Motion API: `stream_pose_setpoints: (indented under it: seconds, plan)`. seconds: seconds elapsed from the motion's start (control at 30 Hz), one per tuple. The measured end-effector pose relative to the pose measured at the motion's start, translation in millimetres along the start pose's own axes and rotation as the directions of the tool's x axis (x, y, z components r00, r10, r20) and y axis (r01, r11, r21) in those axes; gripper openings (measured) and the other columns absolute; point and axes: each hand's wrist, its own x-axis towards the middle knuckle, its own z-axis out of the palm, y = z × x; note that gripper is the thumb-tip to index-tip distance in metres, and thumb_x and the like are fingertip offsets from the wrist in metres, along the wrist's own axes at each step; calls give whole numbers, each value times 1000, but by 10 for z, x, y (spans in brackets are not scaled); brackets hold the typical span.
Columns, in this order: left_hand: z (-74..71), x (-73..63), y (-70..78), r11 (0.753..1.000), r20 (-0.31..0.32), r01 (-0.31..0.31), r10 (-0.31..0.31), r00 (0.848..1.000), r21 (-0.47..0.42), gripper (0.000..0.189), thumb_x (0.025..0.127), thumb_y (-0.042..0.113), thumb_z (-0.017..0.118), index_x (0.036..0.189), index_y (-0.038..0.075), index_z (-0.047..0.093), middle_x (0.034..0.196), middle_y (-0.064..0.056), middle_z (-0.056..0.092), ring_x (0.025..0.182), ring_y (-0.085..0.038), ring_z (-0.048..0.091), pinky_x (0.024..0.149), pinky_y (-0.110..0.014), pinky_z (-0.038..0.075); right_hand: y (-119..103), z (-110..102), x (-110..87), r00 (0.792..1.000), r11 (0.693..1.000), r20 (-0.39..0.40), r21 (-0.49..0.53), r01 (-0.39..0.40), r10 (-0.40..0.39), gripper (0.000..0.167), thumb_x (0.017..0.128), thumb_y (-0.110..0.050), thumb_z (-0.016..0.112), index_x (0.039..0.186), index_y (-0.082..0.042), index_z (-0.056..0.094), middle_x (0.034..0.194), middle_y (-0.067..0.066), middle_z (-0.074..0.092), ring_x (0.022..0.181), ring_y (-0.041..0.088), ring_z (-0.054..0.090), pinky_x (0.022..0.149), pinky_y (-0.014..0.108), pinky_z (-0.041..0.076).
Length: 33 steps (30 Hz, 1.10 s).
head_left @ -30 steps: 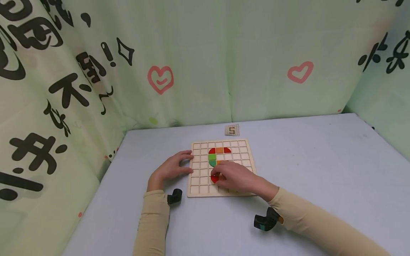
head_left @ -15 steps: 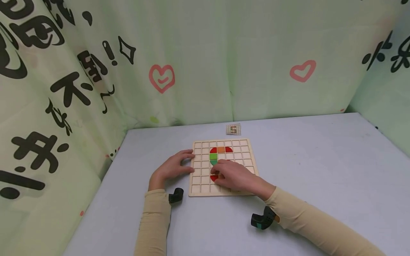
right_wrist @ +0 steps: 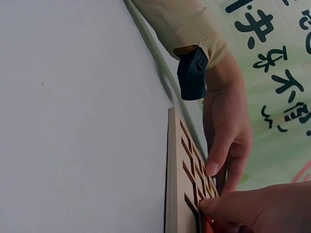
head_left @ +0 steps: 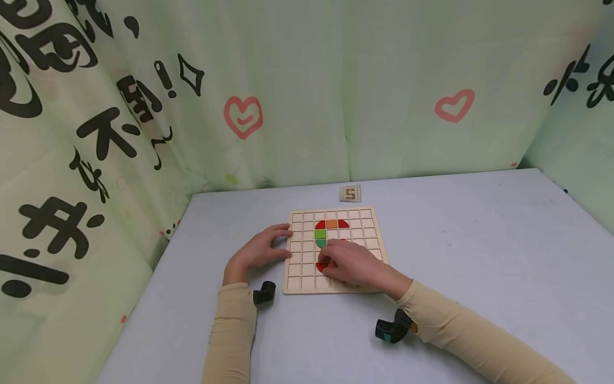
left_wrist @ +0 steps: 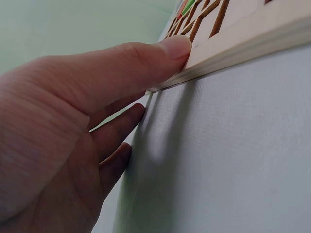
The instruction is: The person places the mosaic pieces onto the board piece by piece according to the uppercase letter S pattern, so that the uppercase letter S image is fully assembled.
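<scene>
A wooden grid board (head_left: 298,286) lies on the table, carrying flat coloured pieces. My left hand (head_left: 257,248) rests at its left edge with fingers extended; in the left wrist view its thumb tip (left_wrist: 176,47) lies on the rim. Over the board's lower middle, my right hand (head_left: 354,262) pinches at a red rounded piece (head_left: 321,267) with thumb and bent fingers, hiding neighbouring cells. The thumb (right_wrist: 210,206) shows right at the red in the right wrist view. Above are an orange square (head_left: 331,224) between two red rounded pieces, a light green square (head_left: 320,234) and a dark green rounded piece (head_left: 321,244).
A small card (head_left: 350,193) with a printed grid and figure lies behind the board. A pale green curtain (head_left: 297,160) with hearts and black characters hangs along the back and sides of the white-covered table (head_left: 479,234). Black cameras (head_left: 394,326) sit on both wrists.
The right hand has shifted slightly over the red rounded piece, and an orange piece seen beside it earlier is now covered. The left hand stays at the board's edge. The view has shifted slightly.
</scene>
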Motion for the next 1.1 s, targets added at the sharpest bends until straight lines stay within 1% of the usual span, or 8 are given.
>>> stream_pose_setpoints:
  seconds: [0.2,0.5,0.63,0.7,0.8,0.83,0.97,1.1]
  plan:
    - [0,-5,13,1000,2,9,-9,1000,-4,59,92,24,73,145,7,53,162,-8,35,152,-31,28,123,-50,27,-3,0,-5,1000,1000,-10,7,-1,1,11,90,-19,74,99,-12,74,90,-3,62,75,8,50,65,21,46]
    - [7,2,21,1000,2,15,-15,1000,-2,59,92,24,74,145,7,53,162,-8,35,152,-31,28,123,-49,27,4,17,-18,1000,1000,-30,20,-1,2,8,89,-15,75,95,-10,72,88,-1,61,74,9,50,66,22,46]
    - [1,1,27,1000,2,14,-14,1000,3,59,92,24,74,145,6,54,162,-8,36,152,-31,28,123,-50,27,49,-31,-31,998,997,-46,73,-40,43,9,91,-17,72,96,-9,72,88,-2,64,77,10,54,70,25,49]
    - [-6,5,26,1000,2,9,-9,1000,4,59,92,23,74,145,6,53,162,-9,36,152,-31,28,123,-50,27,107,-100,-42,994,992,-61,99,-83,89,12,92,-18,72,99,-9,73,91,-1,66,81,12,57,74,28,51]
    - [-14,9,18,1000,4,4,-4,1000,11,60,92,24,74,145,6,53,162,-9,35,152,-32,27,123,-50,27,256,-268,-79,982,980,-90,130,-153,166,17,93,-18,70,104,-5,73,96,4,68,87,18,60,78,32,53]
    - [-15,11,15,1000,4,3,-3,1000,14,60,92,24,74,145,6,53,162,-9,35,152,-32,28,123,-50,27,315,-338,-105,975,973,-98,139,-185,199,19,94,-18,69,107,-4,72,99,6,68,89,20,60,79,34,54]
    - [-3,15,5,1000,2,19,-19,1000,15,60,92,24,74,145,7,53,162,-8,35,152,-31,27,123,-49,27,572,-624,-247,937,940,-129,156,-304,325,31,98,-20,63,119,2,67,111,16,67,98,28,61,81,40,56]
    - [-2,7,-7,999,-4,30,-30,1000,19,59,92,24,74,145,7,54,162,-7,36,152,-31,28,123,-49,28,808,-864,-426,901,913,-152,113,-392,406,40,100,-23,59,128,7,60,122,26,61,108,38,59,88,50,54]
